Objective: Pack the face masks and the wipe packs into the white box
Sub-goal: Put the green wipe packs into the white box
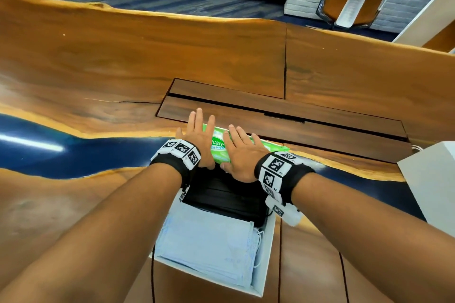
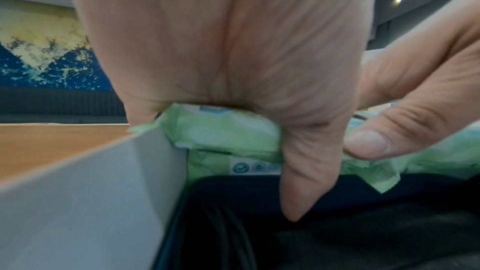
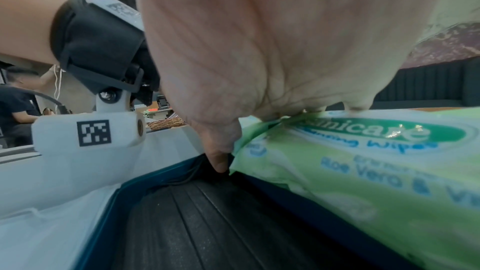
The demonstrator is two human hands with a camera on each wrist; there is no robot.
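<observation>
Wipe pack: the green pack (image 1: 218, 147) lies directly under both palms, at the end of the box farthest from the person; its long axis runs across, from the left hand toward the right.
Second pack: the left wrist view shows another green pack (image 2: 215, 163) beneath the top one, so they look stacked.
Left hand: the left hand (image 1: 197, 139) lies flat on the pack's left end, fingers straight and spread, reaching past the far edge; thumb hanging down the near side.
Right hand: the right hand (image 1: 240, 152) lies flat on the pack's right part, fingers straight, thumb tip down at the near edge, touching the black masks.
Nearer hand: neither; both sit on the pack, one to each end, thumbs almost meeting at its middle.
Box: the white box (image 1: 267, 263) runs from under the hands back toward the person.
Masks: black masks (image 1: 229, 197) just behind the wrists, blue masks (image 1: 209, 241) nearer the person still, both inside the box.
Key relation: the top pack stands higher than the box wall in the left wrist view, so the next move is probably a straight press downward.
Writing: "…icare" in white on a green oval, with "wipes" in blue below; the right wrist view adds "Aloe Vera &". Small round icons on the lower pack, unreadable.
Risk: a crinkly wrapper may spring back up.
</observation>
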